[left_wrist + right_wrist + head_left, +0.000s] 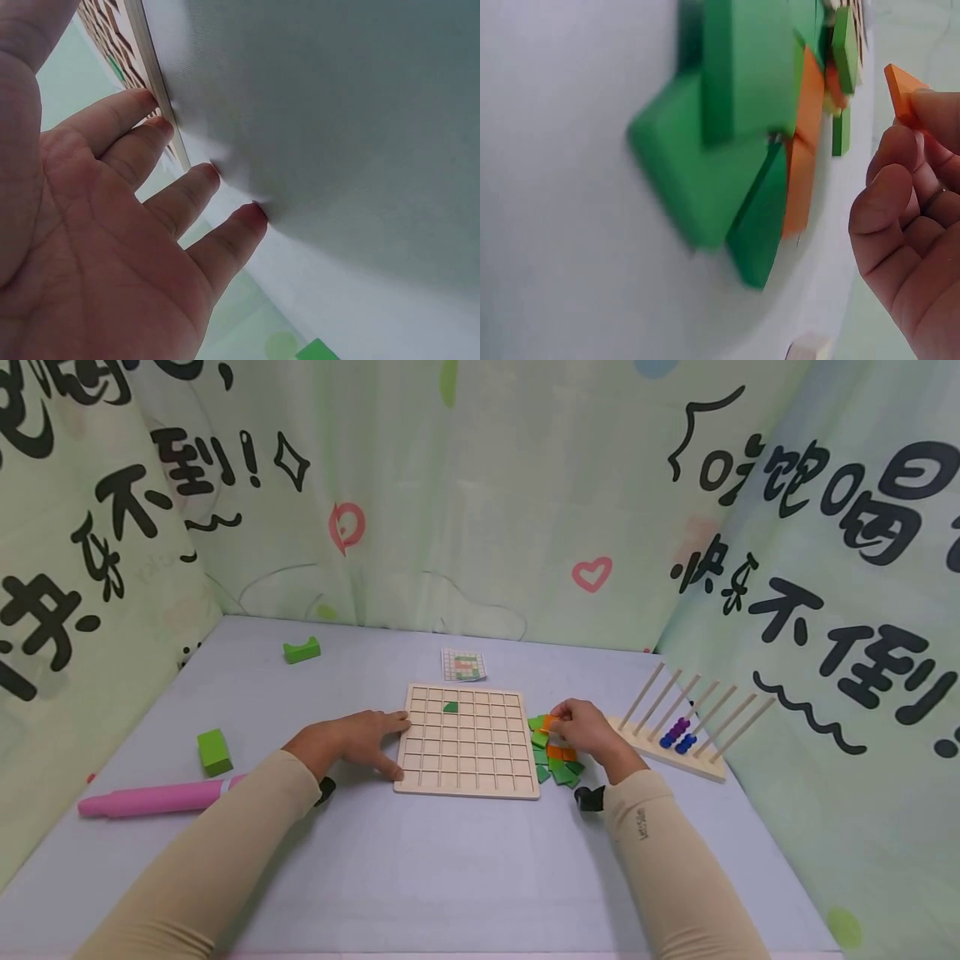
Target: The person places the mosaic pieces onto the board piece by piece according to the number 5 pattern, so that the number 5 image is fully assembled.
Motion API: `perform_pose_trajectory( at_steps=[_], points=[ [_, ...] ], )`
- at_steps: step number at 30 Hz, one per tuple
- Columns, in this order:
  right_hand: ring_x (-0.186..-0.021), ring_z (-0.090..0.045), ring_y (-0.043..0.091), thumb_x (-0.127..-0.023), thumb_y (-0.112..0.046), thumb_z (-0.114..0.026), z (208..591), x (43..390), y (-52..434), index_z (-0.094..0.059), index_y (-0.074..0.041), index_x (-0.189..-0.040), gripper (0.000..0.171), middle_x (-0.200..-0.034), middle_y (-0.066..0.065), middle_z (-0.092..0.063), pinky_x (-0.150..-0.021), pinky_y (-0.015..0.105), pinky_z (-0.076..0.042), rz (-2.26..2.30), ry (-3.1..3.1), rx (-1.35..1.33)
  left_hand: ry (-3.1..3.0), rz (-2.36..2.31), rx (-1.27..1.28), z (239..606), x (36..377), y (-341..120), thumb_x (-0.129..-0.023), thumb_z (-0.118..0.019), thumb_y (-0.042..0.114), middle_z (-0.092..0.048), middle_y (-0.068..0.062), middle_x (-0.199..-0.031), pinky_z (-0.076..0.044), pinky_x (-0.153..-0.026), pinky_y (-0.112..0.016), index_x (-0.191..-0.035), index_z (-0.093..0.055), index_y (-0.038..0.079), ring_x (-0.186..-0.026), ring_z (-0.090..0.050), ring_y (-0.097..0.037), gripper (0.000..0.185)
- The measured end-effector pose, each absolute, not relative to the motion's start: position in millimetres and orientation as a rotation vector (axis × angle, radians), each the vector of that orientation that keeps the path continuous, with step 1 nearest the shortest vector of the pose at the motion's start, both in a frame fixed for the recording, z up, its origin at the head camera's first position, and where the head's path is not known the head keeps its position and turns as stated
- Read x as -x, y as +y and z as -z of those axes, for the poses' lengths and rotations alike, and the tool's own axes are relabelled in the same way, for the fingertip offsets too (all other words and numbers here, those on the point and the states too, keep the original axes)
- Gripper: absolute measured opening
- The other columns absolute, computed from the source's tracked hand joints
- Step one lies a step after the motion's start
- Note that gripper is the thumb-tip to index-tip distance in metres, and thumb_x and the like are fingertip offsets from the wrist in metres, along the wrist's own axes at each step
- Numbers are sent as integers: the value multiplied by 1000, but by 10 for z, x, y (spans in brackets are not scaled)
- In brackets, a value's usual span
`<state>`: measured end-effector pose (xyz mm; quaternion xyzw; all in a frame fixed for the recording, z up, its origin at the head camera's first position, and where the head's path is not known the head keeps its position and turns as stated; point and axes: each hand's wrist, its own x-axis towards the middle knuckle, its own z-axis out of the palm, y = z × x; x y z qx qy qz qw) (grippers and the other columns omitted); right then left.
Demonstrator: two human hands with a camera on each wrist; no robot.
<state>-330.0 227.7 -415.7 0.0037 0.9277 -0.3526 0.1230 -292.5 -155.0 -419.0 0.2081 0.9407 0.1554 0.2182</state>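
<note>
A square wooden grid board (471, 752) lies mid-table, with one dark green tile (451, 707) in its upper rows. My left hand (352, 742) rests at the board's left edge, fingers spread, the fingertips touching its side in the left wrist view. Thumb and index finger of my right hand (588, 732) pinch an orange tile (904, 91), held above the pile. That pile of green tiles (742, 82) and orange tiles (801, 176) lies close to the board's right edge, some overlapping each other.
Behind the board is a small pattern card (463, 665). A wooden peg rack (675, 752) with purple and blue beads stands at right. To the left lie a green block (214, 752), a pink tube (157, 798) and, farther back, a notched green block (302, 650).
</note>
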Motion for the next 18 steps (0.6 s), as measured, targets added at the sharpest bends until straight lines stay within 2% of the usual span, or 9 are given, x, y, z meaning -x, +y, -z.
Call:
perform_pose_trajectory(
  at_steps=[8, 13, 18],
  points=[
    [-83, -53, 24, -107, -17, -57, 4155, 3280, 1958, -60, -3, -120, 19, -100, 13, -61, -72, 32, -46, 1115, 2599, 51, 2605, -440, -577, 4220, 2935, -1558, -84, -85, 50, -24, -7, -173, -26, -127, -54, -162, -36, 11, -158, -24, -38, 100],
    [-78, -52, 24, -107, -15, -57, 4142, 3274, 1707, -61, -3, -118, 17, -98, 12, -61, -69, 32, -46, 1136, 2578, 103, 2606, -439, -578, 4210, 2919, -1558, -84, -85, 50, -24, -6, -173, -26, -127, -54, -162, -36, 12, -158, -24, -38, 100],
    [-82, -57, 24, -105, -13, -58, 4123, 3306, 1458, -63, -4, -113, 14, -99, 11, -63, -70, 31, -48, 1116, 2589, 176, 2604, -438, -578, 4192, 2908, -1546, -84, -85, 50, -24, -6, -173, -26, -127, -54, -162, -37, 13, -158, -24, -38, 99]
  ],
)
